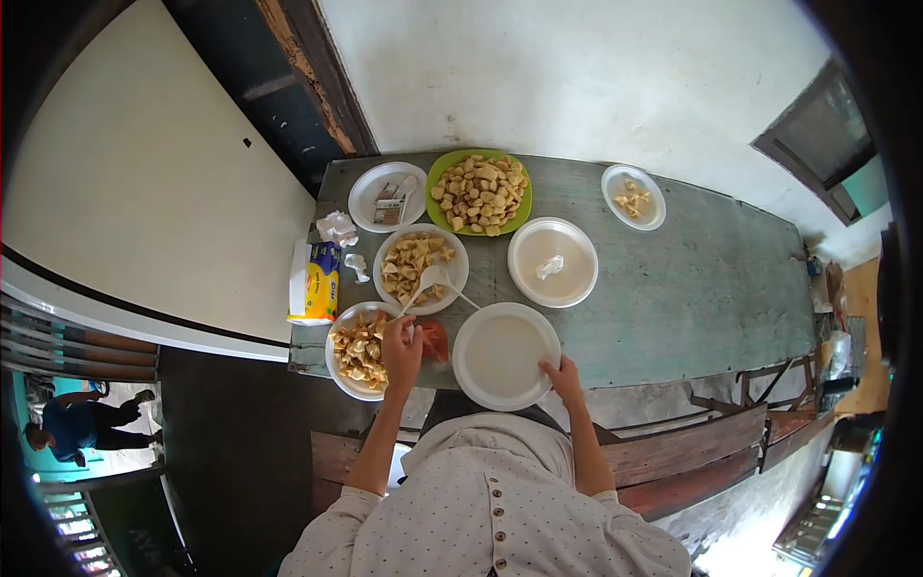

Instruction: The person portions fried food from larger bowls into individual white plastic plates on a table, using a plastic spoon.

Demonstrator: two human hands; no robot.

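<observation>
My left hand [402, 356] is closed, its fingertips at the handle end of a white plastic spoon [433, 276]. The spoon's bowl lies over a white plate [465, 252] of pale folded snack pieces [413, 260]. Beneath that hand is another plate [334, 373] heaped with browner fried pieces [358, 348]. A small red plastic packet [435, 341] lies just right of the fingers. My right hand [565, 377] grips the rim of a bare white plate [507, 356] at the table's near edge. A second white handle [463, 296] points toward this plate.
A green plate [528, 197] of fried pieces stands by the wall, beside a plate [361, 204] holding a small pack. Tissue package [322, 284] and crumpled tissues [336, 229] lie left. Stacked plates [574, 288] and a small plate [653, 219] sit right. A person [77, 428] is far left.
</observation>
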